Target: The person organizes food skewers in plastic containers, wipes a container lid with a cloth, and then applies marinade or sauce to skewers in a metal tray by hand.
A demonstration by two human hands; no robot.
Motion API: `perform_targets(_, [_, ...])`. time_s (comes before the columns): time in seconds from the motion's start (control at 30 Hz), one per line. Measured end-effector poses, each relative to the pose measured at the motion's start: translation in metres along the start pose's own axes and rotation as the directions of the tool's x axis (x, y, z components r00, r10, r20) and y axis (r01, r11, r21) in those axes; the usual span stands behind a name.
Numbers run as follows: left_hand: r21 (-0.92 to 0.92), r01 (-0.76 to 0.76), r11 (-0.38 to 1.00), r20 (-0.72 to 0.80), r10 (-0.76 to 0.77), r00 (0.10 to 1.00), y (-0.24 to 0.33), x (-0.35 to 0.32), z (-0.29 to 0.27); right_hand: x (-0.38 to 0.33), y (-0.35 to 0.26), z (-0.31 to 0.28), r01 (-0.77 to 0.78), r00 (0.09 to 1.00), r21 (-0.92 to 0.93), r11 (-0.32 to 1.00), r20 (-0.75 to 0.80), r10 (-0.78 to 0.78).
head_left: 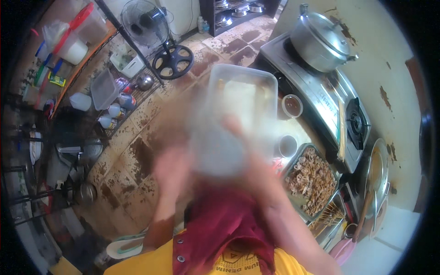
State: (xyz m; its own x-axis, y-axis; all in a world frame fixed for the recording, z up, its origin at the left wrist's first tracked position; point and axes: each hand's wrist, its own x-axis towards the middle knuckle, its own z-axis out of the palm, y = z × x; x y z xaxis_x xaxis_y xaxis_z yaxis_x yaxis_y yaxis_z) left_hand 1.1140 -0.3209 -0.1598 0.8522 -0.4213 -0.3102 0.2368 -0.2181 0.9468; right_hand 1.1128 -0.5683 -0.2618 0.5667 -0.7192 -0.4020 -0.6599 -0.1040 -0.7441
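1. Right hand [253, 158] grips a blurred round grey object [220, 153] above the apron [222, 211]; left hand [172, 165]: cannot tell.
2. Its round face points up; long axis unclear.
3. Tub [244, 68] edge beyond; floor [120, 160] left.

I see the blurred grey round vessel [220, 151] between the left hand [174, 166] and the right hand [251, 158], on the near side of the rectangular translucent plastic tub [245, 68]. Right of the tub I have the small round clear plastic cup [300, 110], then the silver metal stove [327, 98], its far end carrying the lidded silver metal pot [316, 43]. Nearer me sits the round grey cup [288, 146]; to its near right, browned chopped pieces [311, 181] lie in the rectangular shallow tray [292, 198]. Far left, I find the black round-based fan [145, 23].
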Motion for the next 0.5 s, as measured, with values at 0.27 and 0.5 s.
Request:
perform_targets(0.27, [-0.186, -0.062, 0.980, 0.006, 0.064, 0.998, -0.010, 0.013, -0.010, -0.001, -0.009, 0.020, -0.055, 0.959, -0.153, 0.987, 0.268, 0.095])
perform_targets(0.5, [-0.407, 0.055, 0.912, 0.215, 0.037, 0.976, 0.022, 0.030, 0.040, -0.058, -0.009, -0.058, 0.313, 0.932, -0.152, 0.937, 0.241, -0.272])
